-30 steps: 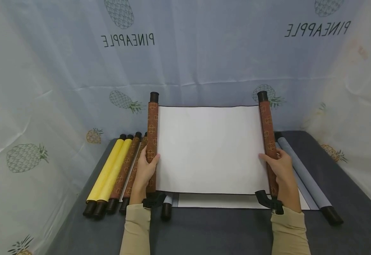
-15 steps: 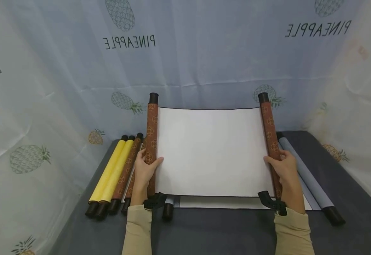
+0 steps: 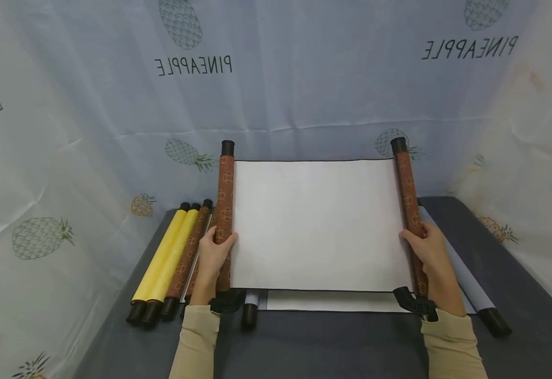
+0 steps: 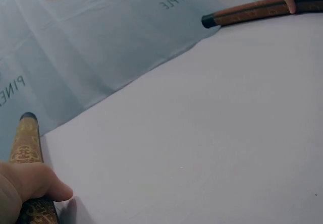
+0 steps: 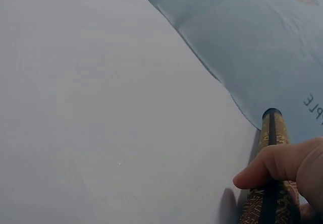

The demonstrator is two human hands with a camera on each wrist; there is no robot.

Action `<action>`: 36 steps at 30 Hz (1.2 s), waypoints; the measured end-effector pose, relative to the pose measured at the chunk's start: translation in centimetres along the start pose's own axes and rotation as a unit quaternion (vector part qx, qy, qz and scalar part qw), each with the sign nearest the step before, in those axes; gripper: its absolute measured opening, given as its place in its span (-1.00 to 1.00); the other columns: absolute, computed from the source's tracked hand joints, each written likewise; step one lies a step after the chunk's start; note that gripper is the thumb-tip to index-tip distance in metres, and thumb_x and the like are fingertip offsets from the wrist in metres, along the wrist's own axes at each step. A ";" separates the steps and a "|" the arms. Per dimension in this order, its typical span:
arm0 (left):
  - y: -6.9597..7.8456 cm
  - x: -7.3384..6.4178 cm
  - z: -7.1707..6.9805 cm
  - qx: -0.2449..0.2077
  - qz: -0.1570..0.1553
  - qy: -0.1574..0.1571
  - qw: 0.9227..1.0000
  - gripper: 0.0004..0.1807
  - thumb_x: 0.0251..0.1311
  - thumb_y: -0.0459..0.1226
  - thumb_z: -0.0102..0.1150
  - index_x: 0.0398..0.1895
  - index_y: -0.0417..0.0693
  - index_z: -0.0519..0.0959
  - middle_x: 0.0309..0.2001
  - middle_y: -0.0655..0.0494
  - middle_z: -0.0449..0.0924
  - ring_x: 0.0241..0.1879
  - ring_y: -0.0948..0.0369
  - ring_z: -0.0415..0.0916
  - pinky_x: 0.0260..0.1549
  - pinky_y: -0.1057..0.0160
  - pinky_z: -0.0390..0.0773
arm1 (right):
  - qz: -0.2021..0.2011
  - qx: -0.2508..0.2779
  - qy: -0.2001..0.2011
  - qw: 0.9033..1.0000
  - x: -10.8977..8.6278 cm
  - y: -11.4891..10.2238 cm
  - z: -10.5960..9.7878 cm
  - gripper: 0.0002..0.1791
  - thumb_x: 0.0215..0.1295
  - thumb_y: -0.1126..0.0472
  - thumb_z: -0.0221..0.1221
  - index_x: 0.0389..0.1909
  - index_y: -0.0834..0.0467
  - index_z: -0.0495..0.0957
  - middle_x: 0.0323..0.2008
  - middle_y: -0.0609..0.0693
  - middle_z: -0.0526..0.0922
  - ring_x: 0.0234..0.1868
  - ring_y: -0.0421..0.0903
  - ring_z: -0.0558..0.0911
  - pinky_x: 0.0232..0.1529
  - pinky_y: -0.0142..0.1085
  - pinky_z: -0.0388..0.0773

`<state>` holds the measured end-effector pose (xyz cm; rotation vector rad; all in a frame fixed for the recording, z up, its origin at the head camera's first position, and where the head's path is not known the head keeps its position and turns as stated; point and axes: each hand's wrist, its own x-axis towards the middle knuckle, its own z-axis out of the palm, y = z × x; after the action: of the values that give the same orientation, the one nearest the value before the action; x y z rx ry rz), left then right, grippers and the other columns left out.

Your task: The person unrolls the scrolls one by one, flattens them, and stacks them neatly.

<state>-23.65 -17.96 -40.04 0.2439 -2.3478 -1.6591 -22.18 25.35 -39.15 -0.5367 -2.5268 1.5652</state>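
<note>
A partly unrolled scroll (image 3: 318, 226) with a blank white sheet is stretched between two brown patterned rolls with black end knobs. My left hand (image 3: 213, 258) grips its left roll (image 3: 226, 210), thumb across the front in the left wrist view. Around the right roll (image 3: 408, 200) curls my right hand (image 3: 432, 252), its thumb lying over the brown cloth in the right wrist view. The scroll is held up, tilted, above the table. Beneath it a second, grey-blue scroll (image 3: 465, 268) lies spread, mostly hidden; a strip of its pale sheet (image 3: 333, 301) shows below.
At the left lie two yellow rolled scrolls (image 3: 162, 252) and brown patterned rolls (image 3: 188, 258), side by side on the dark grey table (image 3: 323, 342). A pineapple-printed curtain (image 3: 295, 79) hangs behind and at both sides.
My right hand has moved to the right with its roll, so more white sheet shows between the rolls. The left hand has stayed nearly in place.
</note>
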 end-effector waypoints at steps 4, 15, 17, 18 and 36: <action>0.0 -0.1 0.2 -0.004 0.011 -0.001 1.000 -0.44 0.20 -0.29 0.22 0.26 -0.31 0.39 0.07 -0.26 0.51 -0.02 -0.02 0.50 -0.13 0.25 0.54 | 0.003 0.004 -0.005 1.000 0.1 0.4 -0.5 -0.21 0.37 0.07 0.00 0.46 0.38 -0.04 0.33 0.43 0.20 0.24 0.27 0.32 0.16 0.10 0.37; 0.5 -0.2 -0.4 -0.014 -0.006 -0.023 1.000 -0.28 0.24 -0.29 0.18 0.40 -0.39 0.16 0.33 -0.37 0.27 0.28 -0.19 0.31 0.25 -0.17 0.38 | -0.020 -0.019 -0.056 0.998 0.0 0.4 -2.0 -0.11 0.44 -0.01 -0.06 0.48 0.41 -0.30 0.46 0.49 -0.14 0.46 0.44 -0.03 0.38 0.29 0.06; 0.6 -0.1 -0.4 -0.023 -0.008 -0.025 0.999 -0.30 0.27 -0.30 0.14 0.42 -0.36 0.14 0.34 -0.36 0.26 0.29 -0.20 0.30 0.27 -0.18 0.36 | -0.016 -0.014 -0.056 0.998 -0.1 0.3 -2.0 -0.11 0.45 -0.01 -0.08 0.48 0.39 -0.33 0.49 0.45 -0.23 0.49 0.42 -0.11 0.40 0.29 0.01; 0.6 -0.1 -0.5 -0.028 -0.009 -0.025 0.999 -0.30 0.28 -0.30 0.12 0.43 -0.35 0.12 0.36 -0.35 0.25 0.31 -0.20 0.29 0.28 -0.18 0.34 | -0.011 -0.009 -0.057 0.998 -0.1 0.2 -2.1 -0.11 0.45 -0.02 -0.09 0.48 0.37 -0.36 0.50 0.43 -0.29 0.50 0.42 -0.16 0.42 0.30 -0.03; 0.5 -0.2 -0.7 -0.021 -0.025 -0.015 0.999 -0.30 0.27 -0.25 0.13 0.42 -0.27 0.15 0.30 -0.31 0.33 0.24 -0.18 0.39 0.21 -0.17 0.43 | -0.006 -0.027 -0.028 0.999 -0.2 0.7 -1.9 -0.02 0.33 0.08 0.12 0.48 0.41 -0.27 0.44 0.53 -0.11 0.36 0.45 0.16 0.28 0.27 0.26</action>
<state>-23.27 -18.43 -39.39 0.2734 -2.3442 -1.7455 -21.32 27.12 -38.87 -0.4886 -2.6164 1.5327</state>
